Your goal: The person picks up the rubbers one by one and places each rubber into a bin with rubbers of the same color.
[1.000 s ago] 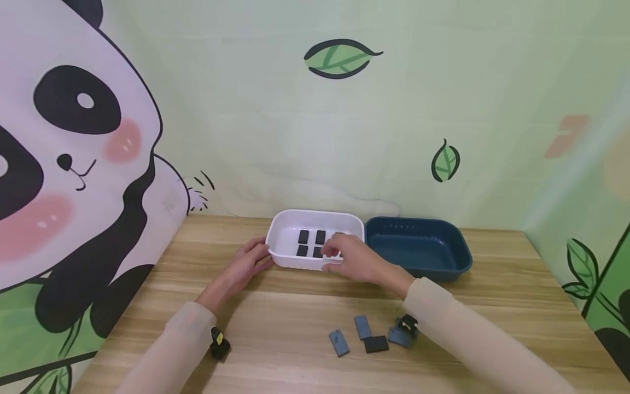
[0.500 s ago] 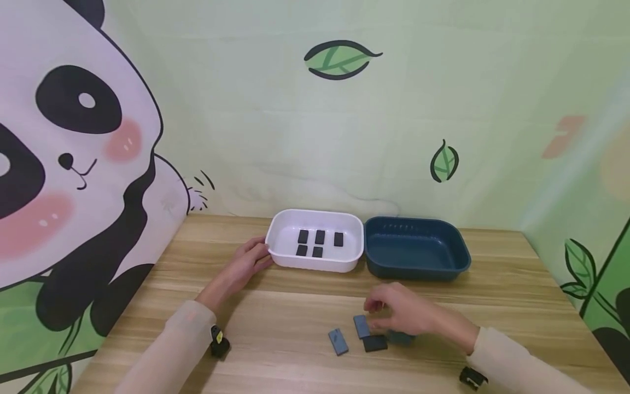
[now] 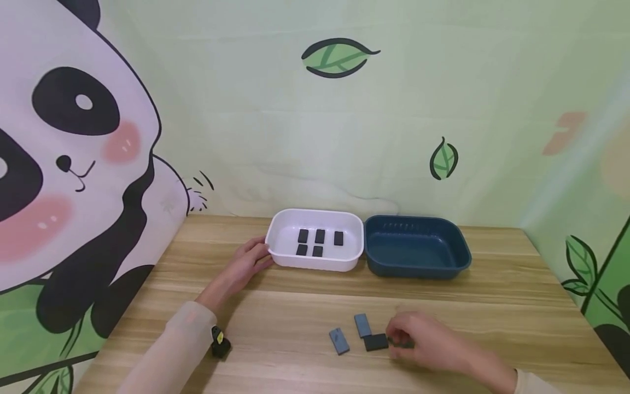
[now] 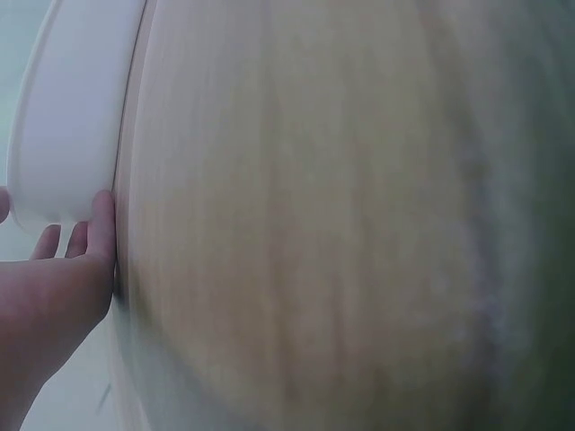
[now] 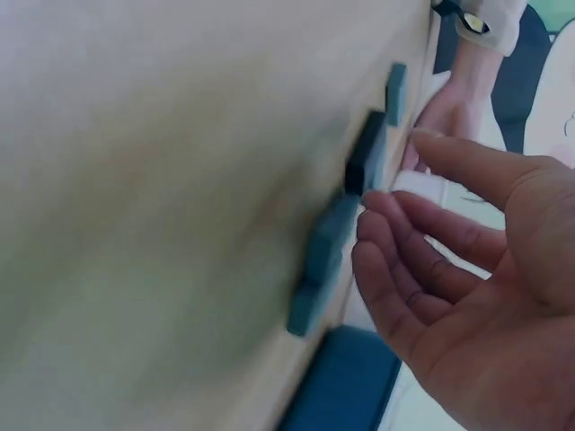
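Observation:
My left hand (image 3: 246,264) rests against the left end of a white tray (image 3: 315,264), its fingers nearly straight along the wall in the left wrist view. Several small black rectangular blocks (image 3: 338,238) lie inside, in two rows. My right hand (image 3: 433,342) is low over the table, thumb apart from its loosely curved fingers. Beneath it in the head view, blue blocks are mostly hidden; the right wrist view shows these blue blocks (image 5: 331,235) beside the fingertips, with none in the grasp. To its left lie a black block (image 3: 376,342) and two blue-grey blocks (image 3: 339,341).
A dark blue tray (image 3: 415,271) stands against the right end of the white one. Behind both rises a green wall covering (image 3: 246,109) with panda and leaf prints. Small black devices are worn on the wrists, the left one (image 3: 220,343) visible.
My right hand has moved from over the white tray down to the blocks at the front right. A further black block now shows in the tray's back row. My left hand has stayed put.

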Demonstrator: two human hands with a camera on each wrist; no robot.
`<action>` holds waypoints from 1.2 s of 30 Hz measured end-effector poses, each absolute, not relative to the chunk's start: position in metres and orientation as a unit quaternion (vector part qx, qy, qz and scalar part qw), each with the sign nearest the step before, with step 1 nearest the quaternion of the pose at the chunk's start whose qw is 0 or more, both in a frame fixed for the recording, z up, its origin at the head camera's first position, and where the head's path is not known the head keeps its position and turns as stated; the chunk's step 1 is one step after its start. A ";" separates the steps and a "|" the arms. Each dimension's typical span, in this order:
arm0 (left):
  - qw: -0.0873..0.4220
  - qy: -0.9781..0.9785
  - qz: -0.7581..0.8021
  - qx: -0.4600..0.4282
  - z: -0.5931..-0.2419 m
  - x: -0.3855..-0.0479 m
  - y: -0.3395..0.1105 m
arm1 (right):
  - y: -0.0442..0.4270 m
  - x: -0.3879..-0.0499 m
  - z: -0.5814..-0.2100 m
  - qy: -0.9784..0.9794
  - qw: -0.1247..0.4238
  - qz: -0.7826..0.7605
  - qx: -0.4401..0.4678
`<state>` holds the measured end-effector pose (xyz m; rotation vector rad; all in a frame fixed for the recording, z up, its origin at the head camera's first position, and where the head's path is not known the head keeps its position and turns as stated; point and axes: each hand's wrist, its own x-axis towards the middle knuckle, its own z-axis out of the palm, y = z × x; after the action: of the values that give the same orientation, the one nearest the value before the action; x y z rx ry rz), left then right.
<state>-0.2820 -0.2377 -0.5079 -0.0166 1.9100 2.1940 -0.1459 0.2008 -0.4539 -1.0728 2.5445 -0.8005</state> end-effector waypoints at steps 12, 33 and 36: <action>0.112 0.649 0.752 -0.008 -0.508 -0.284 -0.238 | 0.182 -0.136 -0.465 0.907 0.073 -0.227 -0.346; 0.106 0.648 0.755 0.001 -0.511 -0.282 -0.236 | 0.176 -0.184 -0.435 0.893 -0.015 -0.249 -0.373; 0.107 0.649 0.753 0.002 -0.511 -0.282 -0.237 | 0.176 -0.206 -0.426 0.885 -0.020 -0.282 -0.369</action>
<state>-0.2823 -0.2374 -0.5112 0.0060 1.9115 2.2177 -0.2064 0.1756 -0.4263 -1.1751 2.8179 -0.8974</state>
